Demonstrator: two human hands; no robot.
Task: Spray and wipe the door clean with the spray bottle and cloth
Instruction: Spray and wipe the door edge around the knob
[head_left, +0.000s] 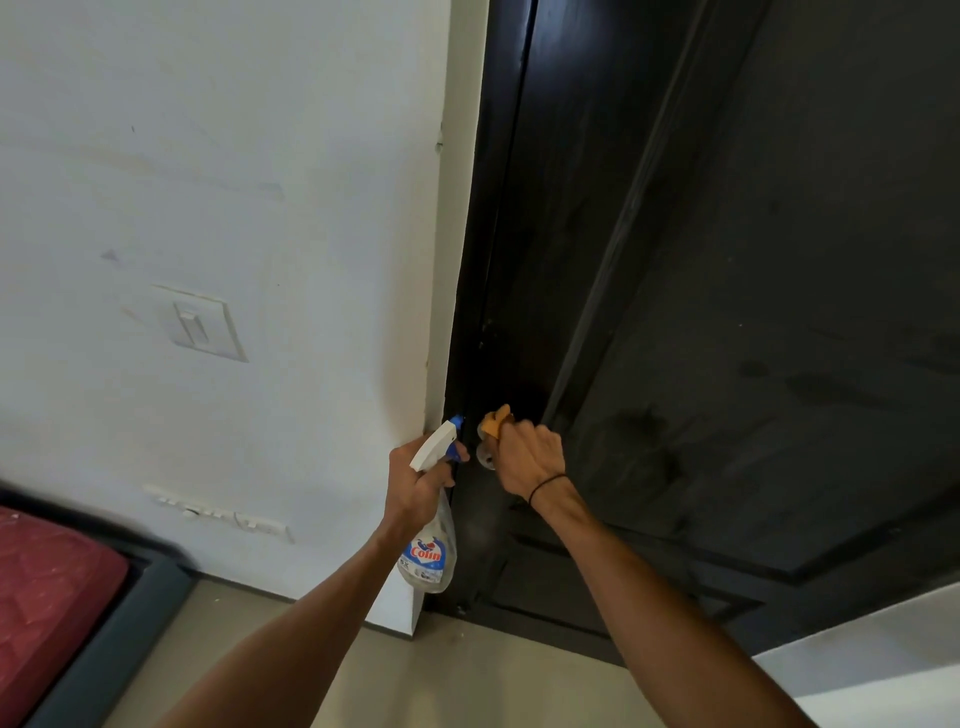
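A tall dark door (727, 270) fills the right half of the view, with damp-looking smears on its lower panel. My left hand (415, 480) grips the neck of a clear spray bottle (428, 556) with a white and blue trigger head, its nozzle pointing at the door's left edge. My right hand (527, 457) holds a bunched orange cloth (496, 422) against the door by a round metal knob (487, 457), which the hand partly hides.
A white wall (234, 182) with a light switch (200, 325) and a lower socket strip (223, 514) lies left of the door frame. A red mattress (47, 587) on a dark bed frame sits at the bottom left. Beige floor (467, 675) runs below.
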